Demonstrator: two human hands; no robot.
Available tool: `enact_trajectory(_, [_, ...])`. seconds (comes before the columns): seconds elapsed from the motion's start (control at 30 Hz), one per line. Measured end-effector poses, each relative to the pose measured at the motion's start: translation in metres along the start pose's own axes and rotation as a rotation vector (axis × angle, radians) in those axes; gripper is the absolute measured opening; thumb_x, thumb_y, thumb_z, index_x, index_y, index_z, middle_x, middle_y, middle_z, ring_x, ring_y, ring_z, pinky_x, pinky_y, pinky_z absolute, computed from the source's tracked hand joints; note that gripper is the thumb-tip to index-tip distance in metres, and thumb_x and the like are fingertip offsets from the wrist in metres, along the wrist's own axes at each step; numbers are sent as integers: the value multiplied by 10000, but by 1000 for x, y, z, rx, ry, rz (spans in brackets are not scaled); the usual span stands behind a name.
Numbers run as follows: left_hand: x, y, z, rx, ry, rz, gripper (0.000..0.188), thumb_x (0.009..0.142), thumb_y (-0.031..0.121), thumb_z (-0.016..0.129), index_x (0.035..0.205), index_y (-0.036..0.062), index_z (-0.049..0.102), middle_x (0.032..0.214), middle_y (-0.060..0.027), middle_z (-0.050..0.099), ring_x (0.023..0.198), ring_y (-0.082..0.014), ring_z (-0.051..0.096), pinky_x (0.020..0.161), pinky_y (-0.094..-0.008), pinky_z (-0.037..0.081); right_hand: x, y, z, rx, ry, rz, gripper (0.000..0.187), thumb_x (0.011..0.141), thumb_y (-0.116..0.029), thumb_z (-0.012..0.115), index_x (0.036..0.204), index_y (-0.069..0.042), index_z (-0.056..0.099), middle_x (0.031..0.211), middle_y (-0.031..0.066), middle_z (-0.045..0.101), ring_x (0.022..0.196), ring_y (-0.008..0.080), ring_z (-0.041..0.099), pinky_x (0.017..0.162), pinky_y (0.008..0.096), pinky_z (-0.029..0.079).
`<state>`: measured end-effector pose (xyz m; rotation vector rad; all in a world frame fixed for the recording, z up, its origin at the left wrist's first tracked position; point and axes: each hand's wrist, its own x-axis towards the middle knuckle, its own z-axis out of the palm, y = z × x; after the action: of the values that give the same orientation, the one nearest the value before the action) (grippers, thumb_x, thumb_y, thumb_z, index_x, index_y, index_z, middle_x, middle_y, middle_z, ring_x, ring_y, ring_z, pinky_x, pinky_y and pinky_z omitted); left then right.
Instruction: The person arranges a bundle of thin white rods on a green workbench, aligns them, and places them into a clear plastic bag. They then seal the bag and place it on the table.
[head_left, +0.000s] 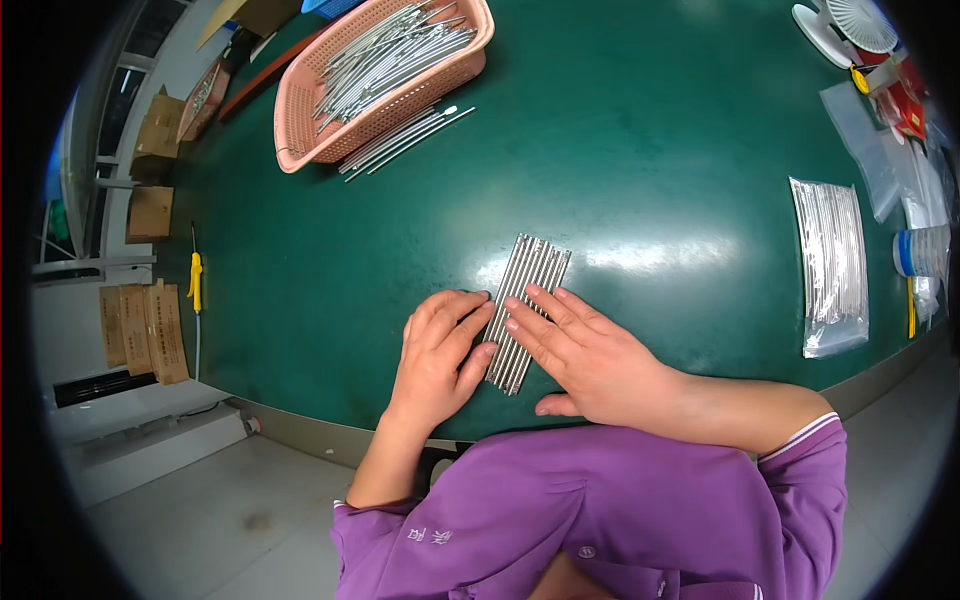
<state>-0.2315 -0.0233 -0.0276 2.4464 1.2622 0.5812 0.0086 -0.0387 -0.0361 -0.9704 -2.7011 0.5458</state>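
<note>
Several thin silver metal rods (533, 262) lie side by side in a flat row on the green table, slanting slightly near its front edge. My left hand (440, 345) rests along the row's left side, fingers bent and fingertips at the outermost rod. Across the middle of the row lies my right hand (590, 355), its fingers stretched out flat on top of the rods and its thumb apart on the table. Both hands cover part of the row, and neither lifts a rod.
A pink plastic basket (385, 110) heaped with similar rods stands at the far left, with loose rods (405, 142) beside it. A clear bag of rods (830, 268) lies at right. A yellow-handled tool (196, 282), cardboard boxes (150, 214) and a small white fan (862, 25) sit around the edges.
</note>
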Motion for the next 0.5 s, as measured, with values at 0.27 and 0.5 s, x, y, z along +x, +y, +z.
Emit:
enact_trajectory(0.27, [-2, -11, -7, 81, 30, -30, 351, 797, 92, 735, 1137, 17, 691, 1237, -124, 644, 1161, -351, 577, 996, -465, 453, 28, -2, 11, -138, 61, -39, 966, 842, -654, 605, 1473, 55, 425, 1571, 207, 366, 1500, 342, 263, 1248, 450, 173])
enact_trajectory(0.5, [-1, -14, -10, 85, 60, -61, 354, 776, 66, 733, 1123, 11, 692, 1195, -134, 646, 1149, -343, 582, 990, -463, 454, 42, -3, 18, -157, 80, -47, 977, 859, -669, 569, 1487, 59, 399, 1583, 212, 343, 1509, 343, 245, 1256, 456, 148])
